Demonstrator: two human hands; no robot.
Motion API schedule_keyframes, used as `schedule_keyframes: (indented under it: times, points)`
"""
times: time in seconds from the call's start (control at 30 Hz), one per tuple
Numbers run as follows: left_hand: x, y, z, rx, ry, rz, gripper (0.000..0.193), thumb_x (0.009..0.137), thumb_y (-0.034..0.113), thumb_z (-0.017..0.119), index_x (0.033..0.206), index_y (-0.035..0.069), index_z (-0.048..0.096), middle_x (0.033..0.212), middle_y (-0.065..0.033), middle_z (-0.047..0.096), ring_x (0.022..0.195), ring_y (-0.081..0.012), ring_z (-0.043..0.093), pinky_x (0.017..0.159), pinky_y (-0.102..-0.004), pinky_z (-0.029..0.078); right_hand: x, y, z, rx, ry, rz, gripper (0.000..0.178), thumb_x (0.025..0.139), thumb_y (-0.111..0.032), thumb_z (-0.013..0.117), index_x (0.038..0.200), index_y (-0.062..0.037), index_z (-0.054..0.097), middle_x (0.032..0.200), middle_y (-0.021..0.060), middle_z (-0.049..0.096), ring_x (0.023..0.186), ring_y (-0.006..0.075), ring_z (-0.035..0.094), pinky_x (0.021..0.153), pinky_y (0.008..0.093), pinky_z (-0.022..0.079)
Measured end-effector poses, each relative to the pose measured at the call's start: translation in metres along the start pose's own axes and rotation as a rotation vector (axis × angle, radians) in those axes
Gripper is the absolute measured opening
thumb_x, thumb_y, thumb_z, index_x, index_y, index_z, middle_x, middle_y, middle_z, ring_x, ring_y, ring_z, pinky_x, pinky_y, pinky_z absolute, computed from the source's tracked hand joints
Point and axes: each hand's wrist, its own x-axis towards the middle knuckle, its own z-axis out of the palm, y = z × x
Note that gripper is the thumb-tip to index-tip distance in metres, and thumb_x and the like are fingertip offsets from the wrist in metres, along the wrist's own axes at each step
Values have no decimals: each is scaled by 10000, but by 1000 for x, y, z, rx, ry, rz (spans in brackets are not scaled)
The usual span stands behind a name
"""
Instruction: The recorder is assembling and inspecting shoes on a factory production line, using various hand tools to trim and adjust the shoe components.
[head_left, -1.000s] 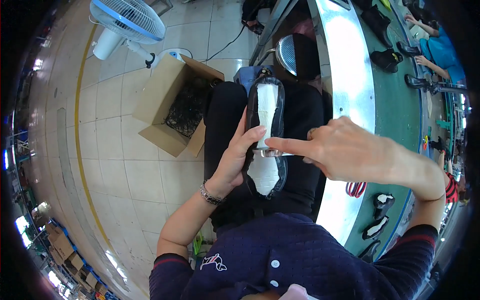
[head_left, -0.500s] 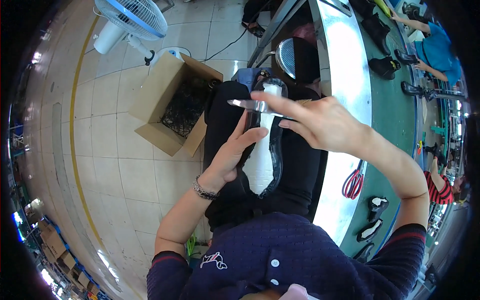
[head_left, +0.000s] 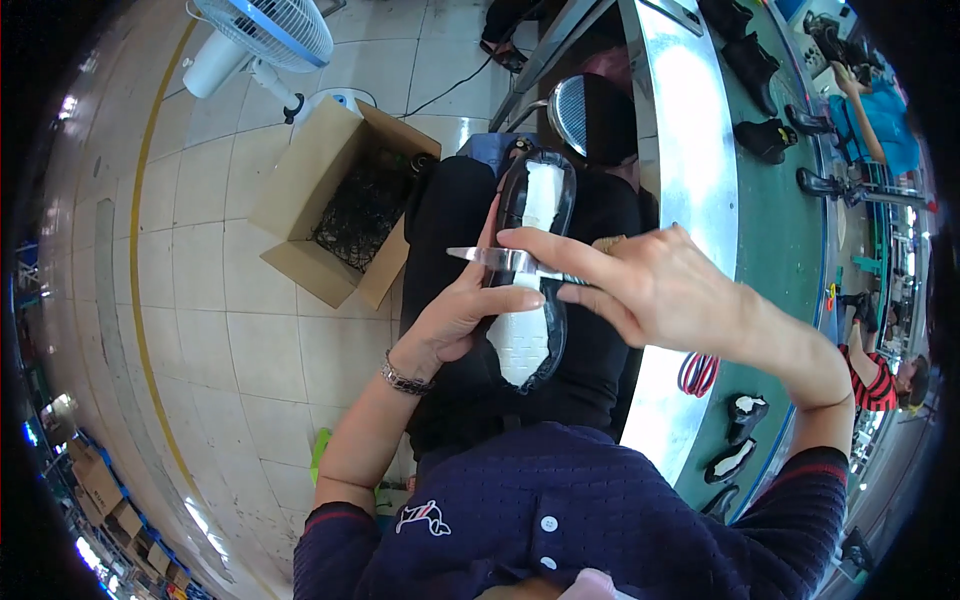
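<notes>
Shoe [head_left: 532,270], black upper with a white sole face turned up; lies lengthwise over the person's lap, which is clad in black trousers, toe end pointing away from the body.

Left hand [head_left: 462,315]: wrapped around the shoe's left side at mid-length, thumb lying across the white sole, fingers closed on it. A bracelet [head_left: 402,377] sits at the wrist.

Right hand [head_left: 650,290]: closed on a thin metal blade [head_left: 490,256], forefinger stretched along it; the blade lies crosswise over the shoe's waist, its tip reaching past the left edge of the shoe. Whether the blade's edge touches the sole cannot be told.

Cardboard box [head_left: 335,205]: open, on the tiled floor to the person's left, holding a dark tangle of material.

Floor fan [head_left: 265,35]: white with a blue rim, standing beyond the box.

Tabletop [head_left: 790,240]: green surface with a bright metal edge strip, to the person's right; several black shoes [head_left: 765,138] stand on it farther off, and white-soled ones [head_left: 745,412] lie nearer. A red loop of cord [head_left: 697,373] rests by the metal edge.

Other people are seated at the far right along the tabletop.
</notes>
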Motion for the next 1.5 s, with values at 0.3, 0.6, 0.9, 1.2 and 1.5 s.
schedule_keyframes:
  times: [0.3, 0.6, 0.9, 1.2, 1.5]
  points:
    - [-7, -33, -6, -195, -65, 77, 1213, 737, 169, 796, 1536, 286, -110, 1479, -93, 321, 1339, -244, 390, 1067, -436, 375, -10, -17, 1, 128, 37, -37, 592, 911, -168, 582, 1449, -176, 333, 559, 118, 611, 495, 297, 641, 443, 363, 504]
    - [-9, -57, 1, -414, -173, 262, 683, 997, 556, 302, 1538, 326, -45, 1592, -53, 173, 1418, -227, 295, 1133, -414, 303, -31, -7, -5, 79, -218, 72, 603, 879, -133, 604, 1429, -261, 391, 597, 127, 611, 596, 302, 663, 489, 396, 506]
    - [-14, -79, 8, -498, -119, 161, 823, 957, 503, 497, 1539, 319, -54, 1597, -32, 147, 1432, -244, 260, 1145, -417, 268, -38, -33, 18, -293, -150, -69, 673, 870, -65, 526, 1461, -339, 354, 866, 198, 626, 752, 255, 643, 582, 318, 546]
    - [-7, -62, 44, -194, 59, 386, 859, 952, 321, 584, 1546, 294, -36, 1576, -83, 166, 1395, -233, 301, 1124, -391, 301, -47, 11, 27, -149, 3, -207, 697, 862, -60, 557, 1430, -426, 389, 781, 151, 663, 584, 222, 665, 481, 304, 528]
    - [-16, -56, 29, -104, 186, 125, 982, 883, 47, 653, 1548, 290, -27, 1519, -62, 260, 1341, -197, 363, 1069, -372, 377, -23, -19, 6, 10, 168, -158, 744, 833, -57, 540, 1509, -246, 293, 491, 38, 544, 418, 179, 588, 342, 282, 413]
